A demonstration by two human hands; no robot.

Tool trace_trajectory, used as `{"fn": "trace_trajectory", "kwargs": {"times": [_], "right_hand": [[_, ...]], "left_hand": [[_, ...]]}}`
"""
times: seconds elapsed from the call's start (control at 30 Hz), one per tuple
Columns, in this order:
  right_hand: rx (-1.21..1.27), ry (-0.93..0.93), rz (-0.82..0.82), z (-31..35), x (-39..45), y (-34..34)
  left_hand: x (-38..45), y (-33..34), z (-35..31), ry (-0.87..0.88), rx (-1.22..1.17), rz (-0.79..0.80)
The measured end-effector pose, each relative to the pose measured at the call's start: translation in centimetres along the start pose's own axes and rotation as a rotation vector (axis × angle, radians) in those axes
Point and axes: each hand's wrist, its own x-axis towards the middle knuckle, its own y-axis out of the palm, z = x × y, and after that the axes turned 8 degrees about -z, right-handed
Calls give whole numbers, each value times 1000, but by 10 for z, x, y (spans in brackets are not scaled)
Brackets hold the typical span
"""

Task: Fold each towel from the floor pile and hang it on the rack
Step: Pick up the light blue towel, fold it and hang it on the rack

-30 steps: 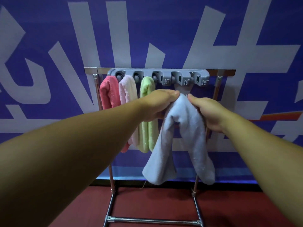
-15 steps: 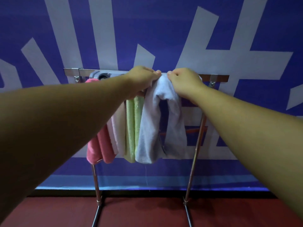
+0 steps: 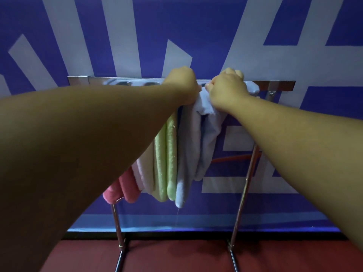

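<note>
A pale blue towel [image 3: 193, 146] hangs folded from the top of the metal rack [image 3: 275, 84]. My left hand [image 3: 182, 85] and my right hand [image 3: 227, 87] both grip its upper fold at the rack's grey clip bar [image 3: 125, 83], knuckles toward me. Left of it hang a green towel [image 3: 167, 160], a pale pink towel [image 3: 145, 169] and a deep pink towel [image 3: 125, 189], partly hidden behind my left forearm. The floor pile is out of view.
The rack's chrome legs [image 3: 243, 191] stand on a red floor [image 3: 176, 256]. A blue banner with large white shapes [image 3: 196, 32] fills the wall right behind the rack.
Both hands have lifted the blue towel from below the clip bar up to the bar and pressed in there. The view has moved closer and higher over the rack.
</note>
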Motion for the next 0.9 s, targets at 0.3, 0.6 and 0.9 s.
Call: {"fn": "trace_trajectory", "kwargs": {"times": [0.3,0.6,0.9], "right_hand": [[-137,-49,-19,-1,-10,14],[738,-86,-423,4,-101,2],[888,267,217,6,-203,52]], "left_hand": [[-43,2,14,323,241,-67],[-139,47,11,38,-692,-305],[-190,113,41,-465,-574,106]]}}
